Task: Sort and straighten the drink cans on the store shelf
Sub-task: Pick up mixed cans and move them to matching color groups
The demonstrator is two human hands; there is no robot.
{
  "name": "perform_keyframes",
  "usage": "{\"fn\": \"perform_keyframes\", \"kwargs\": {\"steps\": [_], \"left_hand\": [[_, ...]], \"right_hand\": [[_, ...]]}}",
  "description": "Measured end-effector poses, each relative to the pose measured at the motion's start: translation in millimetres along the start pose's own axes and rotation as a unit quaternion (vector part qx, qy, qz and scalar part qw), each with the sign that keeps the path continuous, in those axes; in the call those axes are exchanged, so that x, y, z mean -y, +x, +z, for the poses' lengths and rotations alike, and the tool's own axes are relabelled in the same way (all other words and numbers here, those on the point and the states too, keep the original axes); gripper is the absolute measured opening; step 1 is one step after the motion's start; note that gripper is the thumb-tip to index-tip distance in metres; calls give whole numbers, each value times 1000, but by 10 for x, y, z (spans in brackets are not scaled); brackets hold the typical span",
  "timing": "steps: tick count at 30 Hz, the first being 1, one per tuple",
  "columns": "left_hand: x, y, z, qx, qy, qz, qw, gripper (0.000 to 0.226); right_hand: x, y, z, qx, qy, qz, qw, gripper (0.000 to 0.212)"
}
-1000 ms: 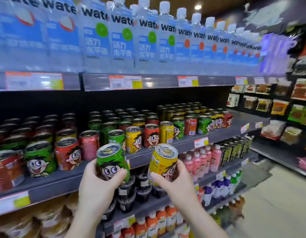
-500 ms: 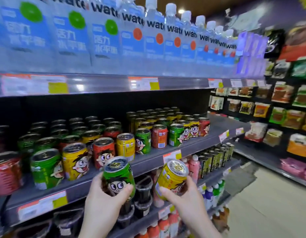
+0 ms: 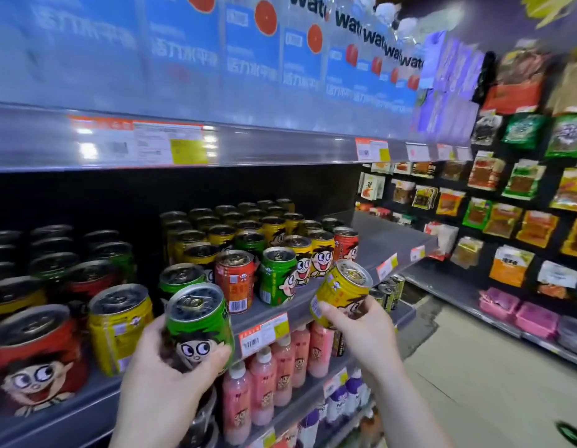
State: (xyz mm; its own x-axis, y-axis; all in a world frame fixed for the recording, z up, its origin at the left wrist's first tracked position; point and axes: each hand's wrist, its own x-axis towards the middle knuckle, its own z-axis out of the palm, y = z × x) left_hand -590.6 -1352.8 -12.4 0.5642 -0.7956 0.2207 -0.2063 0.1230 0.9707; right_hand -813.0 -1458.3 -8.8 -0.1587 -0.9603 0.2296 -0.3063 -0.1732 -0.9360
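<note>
My left hand [image 3: 164, 379] grips a green cartoon-face can [image 3: 200, 324], held in front of the can shelf [image 3: 280, 308]. My right hand [image 3: 361, 331] grips a yellow can [image 3: 342, 289], tilted to the right, just off the shelf's front edge. On the shelf stand several mixed red, yellow and green cans: a red one [image 3: 35, 354] at the far left, a yellow one [image 3: 119, 328] beside it, a red one [image 3: 234, 279] and a green one [image 3: 277, 274] in the middle. More yellow cans [image 3: 313, 257] fill the right end.
A shelf of blue water pouches [image 3: 248, 66] hangs above, with price tags [image 3: 170, 147] on its rail. Pink bottles [image 3: 280, 373] stand on the shelf below. Snack packets [image 3: 513, 195] cover the wall at the right, beside a grey aisle floor [image 3: 494, 376].
The view has swung right along the shelf. Both hands stay closed round their cans, and the yellow can has risen closer to the shelf's front edge.
</note>
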Motion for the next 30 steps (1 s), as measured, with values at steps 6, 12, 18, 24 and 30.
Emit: {"fn": "perform_keyframes", "kwargs": {"steps": [6,12,18,24,30], "left_hand": [[21,-2,354,-47,32,-4,998,85],[-59,-28,805,-95,8,-8,995,80],[-53,-139,998,-142,20,-13,990,78],[-96,-257,1078,-177,26,-20,984,73],[-100,-361,1064,-199,49,-22,979,70]], "right_hand": [[-101,510,4,33,-40,-34,998,29],[-159,1026,20,48,-107,-70,991,41],[-244,1174,214,97,-70,-92,989,76],[-261,1223,313,100,-66,-147,982,55],[-288,1124,347,60,-69,-209,974,27]]}}
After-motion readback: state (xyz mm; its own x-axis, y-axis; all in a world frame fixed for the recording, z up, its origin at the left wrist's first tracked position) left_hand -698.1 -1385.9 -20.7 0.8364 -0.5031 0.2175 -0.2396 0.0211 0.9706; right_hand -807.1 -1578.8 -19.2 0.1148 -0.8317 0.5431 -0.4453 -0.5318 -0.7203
